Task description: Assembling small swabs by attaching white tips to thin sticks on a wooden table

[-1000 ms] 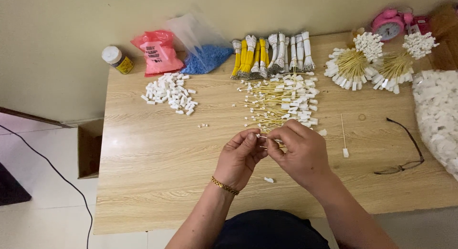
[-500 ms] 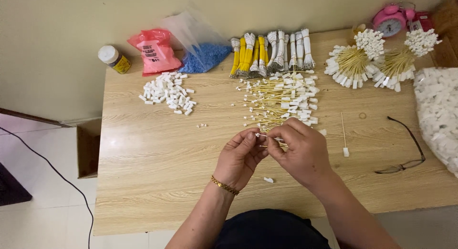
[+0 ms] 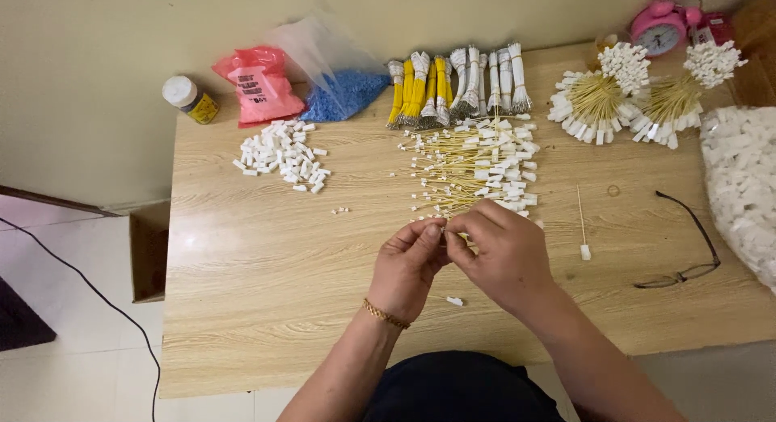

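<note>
My left hand [image 3: 411,267] and my right hand [image 3: 499,254] meet above the wooden table [image 3: 267,301], fingertips pinched together on a thin yellow wire with a small white connector. What lies between the fingertips is mostly hidden. Just beyond the hands lies a loose pile of yellow wires with white connectors [image 3: 477,165]. A single white connector [image 3: 454,301] rests on the table beneath my hands. A gold bracelet circles my left wrist.
A heap of white connectors [image 3: 283,155] lies at the left. At the back are a small bottle [image 3: 191,99], a pink bag [image 3: 260,84], a bag of blue parts [image 3: 339,90] and bundled wires [image 3: 453,86]. Right: tied wire bunches [image 3: 598,103], one wire [image 3: 581,220], eyeglasses [image 3: 687,244], a pink clock [image 3: 659,27].
Both hands stay in the same spot with only slight finger movement at the pinch. Nothing on the table has moved.
</note>
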